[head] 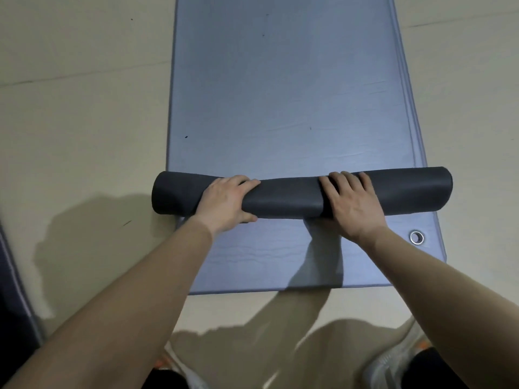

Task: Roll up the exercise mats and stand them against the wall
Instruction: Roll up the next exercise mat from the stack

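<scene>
the roll [283, 197] is lying crosswise, with the flat mat [280, 94] stretching away ahead. the left hand [227, 200] is gripping it, and the right hand [351, 203] is pressing flat-fingered on top.

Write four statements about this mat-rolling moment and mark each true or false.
1. Both the left hand and the right hand are on the dark roll. True.
2. The blue mat is rolled up completely. False: most of it lies flat on the floor beyond the roll.
3. A metal eyelet sits in the flat mat surface on the near side of the roll, to the right. True.
4. The roll stands upright against a wall. False: it lies on its side across the mat, and no wall is in view.
</scene>
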A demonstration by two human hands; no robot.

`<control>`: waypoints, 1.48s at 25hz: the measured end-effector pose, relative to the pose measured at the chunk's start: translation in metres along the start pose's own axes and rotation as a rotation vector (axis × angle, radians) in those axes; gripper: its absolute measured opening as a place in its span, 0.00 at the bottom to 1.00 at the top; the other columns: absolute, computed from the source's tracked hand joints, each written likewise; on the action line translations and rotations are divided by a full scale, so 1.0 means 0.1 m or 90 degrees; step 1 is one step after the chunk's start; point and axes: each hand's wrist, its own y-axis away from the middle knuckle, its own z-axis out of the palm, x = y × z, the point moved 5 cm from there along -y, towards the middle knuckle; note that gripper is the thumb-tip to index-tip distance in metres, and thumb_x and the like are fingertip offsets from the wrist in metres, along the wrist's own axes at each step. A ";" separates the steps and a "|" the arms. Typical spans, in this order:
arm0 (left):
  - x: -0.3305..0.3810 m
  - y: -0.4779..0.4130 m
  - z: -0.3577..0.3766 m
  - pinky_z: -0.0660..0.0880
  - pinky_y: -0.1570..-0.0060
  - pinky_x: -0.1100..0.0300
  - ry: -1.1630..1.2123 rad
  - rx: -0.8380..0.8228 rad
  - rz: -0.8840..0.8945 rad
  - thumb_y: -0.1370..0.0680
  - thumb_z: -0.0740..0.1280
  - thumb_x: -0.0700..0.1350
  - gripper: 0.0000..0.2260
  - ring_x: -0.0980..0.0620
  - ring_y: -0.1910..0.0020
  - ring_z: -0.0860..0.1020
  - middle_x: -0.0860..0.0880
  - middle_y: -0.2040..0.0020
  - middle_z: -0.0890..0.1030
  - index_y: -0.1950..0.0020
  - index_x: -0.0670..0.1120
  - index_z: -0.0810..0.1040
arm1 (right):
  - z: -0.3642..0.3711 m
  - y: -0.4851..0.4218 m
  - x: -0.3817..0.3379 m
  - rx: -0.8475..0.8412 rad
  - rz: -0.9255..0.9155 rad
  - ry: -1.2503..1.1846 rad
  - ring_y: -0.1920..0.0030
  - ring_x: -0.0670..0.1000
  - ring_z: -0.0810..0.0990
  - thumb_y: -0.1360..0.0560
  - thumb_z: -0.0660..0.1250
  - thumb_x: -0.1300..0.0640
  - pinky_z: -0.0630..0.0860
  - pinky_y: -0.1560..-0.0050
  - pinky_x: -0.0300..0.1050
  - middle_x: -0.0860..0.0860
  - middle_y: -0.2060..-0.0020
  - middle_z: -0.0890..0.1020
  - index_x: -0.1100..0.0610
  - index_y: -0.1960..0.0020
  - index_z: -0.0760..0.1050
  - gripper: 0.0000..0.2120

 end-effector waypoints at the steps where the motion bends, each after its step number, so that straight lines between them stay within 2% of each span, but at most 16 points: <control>1: 0.03 0.01 -0.05 0.71 0.35 0.50 0.009 -0.029 -0.012 0.31 0.77 0.61 0.36 0.46 0.36 0.75 0.53 0.33 0.76 0.25 0.56 0.70 | -0.07 -0.02 0.01 -0.051 0.000 -0.024 0.37 0.60 0.76 0.30 0.75 0.40 0.65 0.29 0.58 0.54 0.36 0.76 0.54 0.26 0.68 0.38; 4: 0.12 0.19 -0.05 0.73 0.47 0.52 0.028 -0.180 -0.045 0.30 0.76 0.60 0.29 0.47 0.42 0.78 0.54 0.41 0.80 0.30 0.60 0.73 | -0.23 0.06 -0.01 -0.274 -0.012 -0.124 0.37 0.57 0.77 0.29 0.73 0.36 0.71 0.32 0.52 0.50 0.33 0.76 0.47 0.23 0.66 0.39; 6: 0.15 0.39 0.09 0.73 0.48 0.53 0.059 -0.275 -0.062 0.30 0.77 0.59 0.29 0.49 0.44 0.78 0.55 0.42 0.82 0.31 0.61 0.74 | -0.28 0.29 -0.07 -0.366 -0.010 -0.198 0.36 0.56 0.78 0.30 0.75 0.34 0.73 0.33 0.52 0.49 0.33 0.77 0.47 0.22 0.66 0.42; 7: 0.15 0.47 0.13 0.74 0.45 0.53 0.084 -0.315 -0.070 0.30 0.77 0.59 0.28 0.49 0.45 0.78 0.56 0.42 0.82 0.31 0.61 0.75 | -0.28 0.43 -0.11 -0.345 -0.001 -0.195 0.36 0.57 0.77 0.30 0.74 0.34 0.71 0.31 0.53 0.50 0.34 0.78 0.49 0.22 0.67 0.42; 11: 0.01 0.36 0.02 0.76 0.39 0.51 0.247 -0.373 -0.134 0.31 0.80 0.56 0.24 0.50 0.43 0.81 0.58 0.46 0.84 0.36 0.60 0.80 | -0.26 0.94 -0.35 0.024 0.039 -0.112 0.39 0.63 0.77 0.22 0.70 0.46 0.67 0.30 0.60 0.55 0.38 0.80 0.56 0.34 0.76 0.21; 13: -0.01 0.30 -0.09 0.73 0.35 0.50 0.238 -0.251 -0.154 0.29 0.78 0.57 0.24 0.47 0.39 0.79 0.55 0.40 0.83 0.34 0.58 0.79 | -0.23 0.78 -0.29 0.062 0.043 -0.193 0.39 0.63 0.78 0.21 0.67 0.48 0.68 0.32 0.60 0.56 0.39 0.81 0.56 0.34 0.77 0.19; 16: 0.22 0.58 -0.13 0.68 0.32 0.45 0.013 0.163 -0.146 0.24 0.71 0.58 0.23 0.39 0.33 0.73 0.46 0.33 0.77 0.32 0.50 0.77 | -0.35 0.20 -0.04 0.035 0.091 -0.255 0.38 0.63 0.78 0.19 0.63 0.46 0.64 0.28 0.62 0.56 0.41 0.82 0.54 0.34 0.79 0.19; 17: 0.32 0.64 -0.04 0.64 0.28 0.44 -0.021 0.182 -0.127 0.26 0.72 0.61 0.30 0.37 0.27 0.69 0.44 0.28 0.73 0.28 0.49 0.73 | -0.40 0.08 -0.01 0.047 0.124 -0.232 0.38 0.64 0.77 0.18 0.63 0.46 0.64 0.28 0.63 0.57 0.42 0.82 0.54 0.35 0.80 0.17; 19: 0.30 0.50 0.10 0.50 0.21 0.44 -0.034 0.079 -0.099 0.30 0.72 0.68 0.47 0.40 0.19 0.54 0.44 0.19 0.61 0.19 0.48 0.60 | -0.44 0.06 -0.10 0.106 0.152 -0.162 0.40 0.67 0.77 0.19 0.62 0.43 0.68 0.33 0.64 0.59 0.41 0.80 0.55 0.35 0.79 0.20; 20: 0.20 0.32 0.10 0.46 0.20 0.45 -0.038 0.030 -0.095 0.31 0.71 0.70 0.50 0.41 0.18 0.50 0.45 0.18 0.57 0.18 0.49 0.55 | -0.37 0.10 -0.21 0.089 0.130 -0.144 0.34 0.68 0.75 0.21 0.64 0.40 0.66 0.30 0.66 0.61 0.35 0.78 0.55 0.30 0.75 0.26; 22: 0.02 0.01 0.03 0.46 0.20 0.47 -0.025 -0.020 -0.083 0.31 0.69 0.72 0.51 0.42 0.18 0.50 0.46 0.18 0.56 0.17 0.49 0.52 | -0.14 0.13 -0.30 -0.060 0.065 -0.081 0.20 0.66 0.57 0.28 0.72 0.35 0.51 0.21 0.65 0.61 0.20 0.61 0.54 0.17 0.56 0.48; 23: -0.04 -0.09 -0.02 0.48 0.20 0.46 -0.033 -0.014 -0.072 0.32 0.69 0.73 0.53 0.42 0.19 0.52 0.46 0.18 0.57 0.17 0.49 0.52 | -0.06 0.05 -0.24 -0.108 0.049 -0.049 0.18 0.64 0.52 0.32 0.76 0.36 0.47 0.20 0.64 0.60 0.18 0.56 0.53 0.16 0.49 0.56; 25: -0.04 -0.12 -0.02 0.56 0.23 0.42 -0.117 0.038 -0.022 0.36 0.72 0.73 0.55 0.40 0.22 0.60 0.46 0.20 0.61 0.18 0.49 0.53 | -0.04 -0.22 -0.10 -0.080 0.041 -0.012 0.21 0.63 0.60 0.36 0.81 0.46 0.55 0.21 0.62 0.59 0.21 0.63 0.52 0.17 0.51 0.57; 28: -0.03 -0.08 -0.05 0.64 0.30 0.45 -0.187 0.099 0.018 0.35 0.77 0.63 0.47 0.43 0.30 0.70 0.47 0.27 0.69 0.21 0.52 0.60 | -0.14 -0.47 -0.09 -0.043 0.033 0.031 0.37 0.60 0.74 0.36 0.78 0.55 0.67 0.32 0.57 0.55 0.36 0.75 0.51 0.24 0.60 0.45; 34: 0.16 0.37 -0.01 0.75 0.41 0.51 0.011 -0.204 -0.034 0.37 0.79 0.54 0.46 0.45 0.39 0.76 0.54 0.33 0.72 0.22 0.59 0.63 | -0.37 0.14 -0.22 -0.298 -0.021 -0.076 0.38 0.56 0.78 0.37 0.79 0.44 0.71 0.33 0.53 0.49 0.37 0.78 0.45 0.24 0.61 0.46; 37: 0.17 0.49 0.07 0.78 0.45 0.51 0.105 -0.344 -0.055 0.38 0.82 0.53 0.46 0.47 0.41 0.76 0.55 0.37 0.74 0.23 0.60 0.65 | -0.38 0.63 -0.38 -0.265 0.026 -0.075 0.26 0.57 0.69 0.33 0.75 0.42 0.59 0.22 0.61 0.52 0.26 0.70 0.51 0.19 0.55 0.49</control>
